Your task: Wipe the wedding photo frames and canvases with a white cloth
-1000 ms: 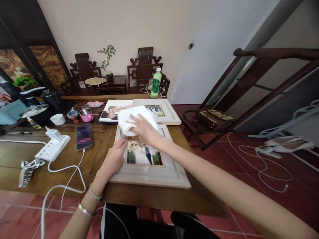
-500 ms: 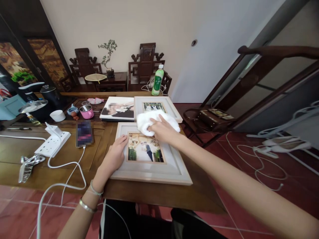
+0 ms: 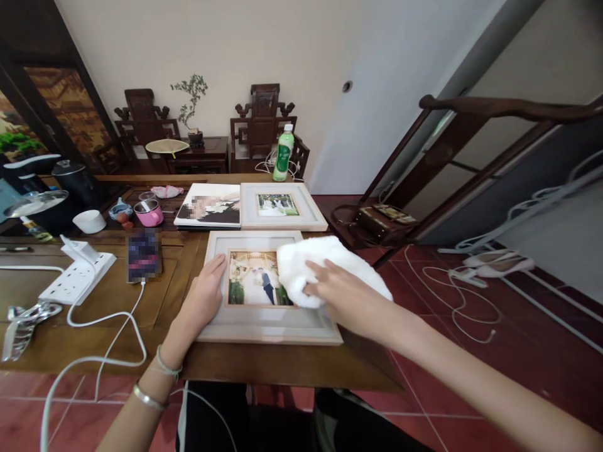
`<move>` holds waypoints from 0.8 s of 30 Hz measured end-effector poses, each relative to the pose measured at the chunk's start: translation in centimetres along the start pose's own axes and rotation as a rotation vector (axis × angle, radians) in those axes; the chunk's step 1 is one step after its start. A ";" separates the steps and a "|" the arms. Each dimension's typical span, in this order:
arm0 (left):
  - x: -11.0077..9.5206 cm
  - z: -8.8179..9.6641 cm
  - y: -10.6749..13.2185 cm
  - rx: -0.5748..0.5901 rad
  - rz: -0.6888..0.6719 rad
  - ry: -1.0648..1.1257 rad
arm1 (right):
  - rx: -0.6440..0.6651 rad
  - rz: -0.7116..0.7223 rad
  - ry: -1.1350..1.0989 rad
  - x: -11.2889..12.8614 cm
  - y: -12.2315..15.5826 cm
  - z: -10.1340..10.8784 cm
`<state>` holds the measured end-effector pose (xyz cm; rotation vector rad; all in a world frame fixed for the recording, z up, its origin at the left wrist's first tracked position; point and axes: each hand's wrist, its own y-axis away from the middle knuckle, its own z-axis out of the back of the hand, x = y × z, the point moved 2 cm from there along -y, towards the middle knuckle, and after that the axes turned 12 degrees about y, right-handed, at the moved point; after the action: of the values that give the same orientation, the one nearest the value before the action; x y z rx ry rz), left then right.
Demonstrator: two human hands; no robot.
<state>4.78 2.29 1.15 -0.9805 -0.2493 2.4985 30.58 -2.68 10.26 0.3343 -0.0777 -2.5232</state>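
A pale picture frame (image 3: 268,333) with a couple's photo lies flat at the wooden table's near edge. My left hand (image 3: 207,290) rests along the frame's left side, fingers stretched out over its border. On the frame's right part my right hand (image 3: 336,289) presses a white cloth (image 3: 351,257), its fingers bent into the fabric. The cloth covers the frame's right border and the photo's right edge, and hangs past the frame's side. Behind lie a second picture frame (image 3: 308,207) and a white-edged photo panel (image 3: 207,206).
A green bottle (image 3: 283,154) stands at the table's far edge. Leftward are a pink cup (image 3: 149,213), a white bowl (image 3: 89,221), a phone (image 3: 144,256) on a cable, a power strip (image 3: 78,279) and a silver claw clip (image 3: 26,326). A wooden chair (image 3: 447,150) stands right.
My right hand has moved the cloth from the frame's far edge toward me and to the right, uncovering the second frame. My left hand stays on the frame's left side. The view has shifted right.
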 end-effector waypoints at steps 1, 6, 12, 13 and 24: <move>0.0 0.0 0.0 -0.001 -0.005 -0.006 | 0.006 0.019 -0.027 0.6 1.1 0.3; -0.2 0.1 0.0 0.030 -0.013 -0.062 | 0.065 0.005 -0.113 1.9 3.5 -0.1; -0.2 0.4 -0.3 0.090 -0.015 -0.071 | -0.074 -0.142 -0.042 -2.2 -3.2 -2.9; -0.2 0.4 -0.3 0.092 -0.010 -0.071 | -0.103 -0.152 -0.015 -3.0 -4.5 -3.1; 0.2 0.2 -0.3 0.001 -0.066 -0.036 | -0.017 -0.010 0.060 -0.2 -1.2 -2.5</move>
<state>4.66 2.62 1.26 -0.9126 -0.2875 2.4583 30.78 -1.54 7.76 0.4041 -0.0313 -2.5202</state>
